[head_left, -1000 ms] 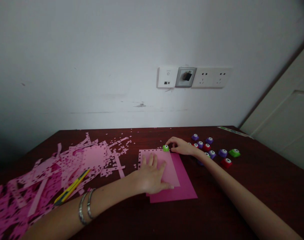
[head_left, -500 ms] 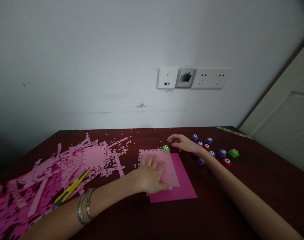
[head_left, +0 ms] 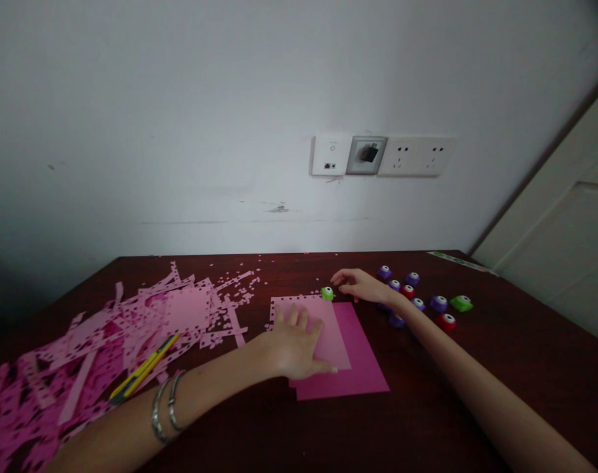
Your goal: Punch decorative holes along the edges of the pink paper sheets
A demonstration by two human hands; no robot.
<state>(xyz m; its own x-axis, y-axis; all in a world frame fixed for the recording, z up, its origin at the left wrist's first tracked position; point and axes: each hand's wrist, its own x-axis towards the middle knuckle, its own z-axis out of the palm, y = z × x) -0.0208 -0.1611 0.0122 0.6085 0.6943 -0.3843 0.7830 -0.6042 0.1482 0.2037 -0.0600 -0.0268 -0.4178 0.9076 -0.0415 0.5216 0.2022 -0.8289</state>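
Observation:
My left hand (head_left: 296, 345) lies flat with spread fingers on a light pink sheet of paper (head_left: 335, 348), which has punched holes along its left and top edges. Beneath that sheet, a darker pink sheet (head_left: 365, 361) sticks out to the right and below. A small green craft punch (head_left: 327, 293) sits at the top right corner of the light sheet. Just right of the punch is my right hand (head_left: 358, 284), its fingers loosely curved and apart, with nothing seen in them.
Pink paper strips and scraps (head_left: 102, 348) cover the left side, with a yellow utility knife (head_left: 144, 369) on them. Tiny punched bits (head_left: 239, 286) are scattered behind. Several purple, red and green punches (head_left: 439, 303) stand at the right. A ruler-like strip (head_left: 461, 261) lies near the wall.
The light pink sheet has shifted slightly left under my left hand, so the green punch now sits closer to its right corner. My right hand stays beside the punch.

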